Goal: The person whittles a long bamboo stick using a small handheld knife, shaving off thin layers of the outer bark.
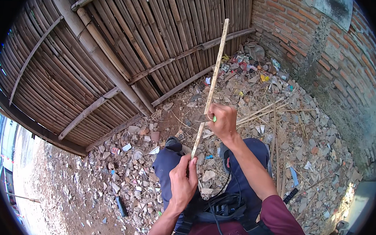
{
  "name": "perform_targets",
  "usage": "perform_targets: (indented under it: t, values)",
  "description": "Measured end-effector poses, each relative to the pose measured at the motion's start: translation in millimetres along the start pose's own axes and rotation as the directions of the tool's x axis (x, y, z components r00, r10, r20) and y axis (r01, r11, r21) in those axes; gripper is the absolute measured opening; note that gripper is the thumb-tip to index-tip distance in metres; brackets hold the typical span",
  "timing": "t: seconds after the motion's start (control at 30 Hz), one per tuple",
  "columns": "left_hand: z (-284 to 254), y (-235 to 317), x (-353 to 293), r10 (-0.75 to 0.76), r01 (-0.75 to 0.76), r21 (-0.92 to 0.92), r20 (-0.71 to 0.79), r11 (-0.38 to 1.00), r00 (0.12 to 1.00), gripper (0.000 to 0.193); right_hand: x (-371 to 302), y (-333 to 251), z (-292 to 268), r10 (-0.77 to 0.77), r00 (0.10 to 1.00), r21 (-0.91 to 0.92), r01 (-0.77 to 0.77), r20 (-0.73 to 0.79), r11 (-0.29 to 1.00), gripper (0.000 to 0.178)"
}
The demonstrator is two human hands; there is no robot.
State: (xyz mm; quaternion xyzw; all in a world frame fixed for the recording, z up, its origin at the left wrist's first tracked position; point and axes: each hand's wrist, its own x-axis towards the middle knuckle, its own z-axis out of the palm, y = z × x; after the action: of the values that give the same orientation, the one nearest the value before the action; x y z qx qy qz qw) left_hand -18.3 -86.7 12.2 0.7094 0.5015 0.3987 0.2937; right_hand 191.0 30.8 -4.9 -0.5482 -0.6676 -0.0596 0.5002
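Note:
A long, pale bamboo strip (216,72) slants up and away from me, its far end in front of the slatted wall. My left hand (183,181) pinches the near end between thumb and fingers. Further up, my right hand (223,121) is closed around a small knife (203,118), whose short dark blade lies across the strip. A bit of green shows at the knife's grip, while most of the handle is hidden in my fingers. Both my knees are bent beneath the strip.
A bamboo slat wall (115,37) with thick poles stands at the left and ahead, a brick wall (295,25) at the right. Rubble and litter (258,72) cover the ground. Loose bamboo sticks (274,139) lie right of my knees. A black cable (212,212) hangs over my lap.

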Motion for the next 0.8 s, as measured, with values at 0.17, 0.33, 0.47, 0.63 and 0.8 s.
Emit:
perform_targets:
  t: [0.17, 0.33, 0.47, 0.63, 0.8]
  values:
    - [-3, 1, -13, 0.037, -0.037, 0.016, 0.002, 0.999, 0.999, 0.011, 13, 17, -2, 0.022, 0.988, -0.057, -0.031, -0.152, 0.998, 0.008]
    - [-12, 5, -19, -0.022, 0.021, 0.035, 0.037, 0.999, 0.999, 0.012, 16, 26, -1, 0.022, 0.990, -0.073, -0.032, -0.136, 0.997, 0.008]
    - [-19, 0, -30, -0.019, 0.017, 0.034, 0.046, 0.999, 0.999, 0.012, 20, 30, 2, -0.007, 0.985, -0.084, -0.008, -0.175, 0.996, 0.011]
    - [-23, -4, -46, -0.011, 0.011, 0.016, 0.012, 1.000, 1.000, 0.014, 30, 40, -7, 0.069, 0.963, -0.128, -0.105, -0.259, 0.986, 0.011]
    - [-31, -7, -48, -0.077, 0.074, 0.044, 0.060, 0.996, 0.995, 0.013, 25, 33, -1, 0.013, 0.958, -0.142, -0.056, -0.287, 0.988, 0.010]
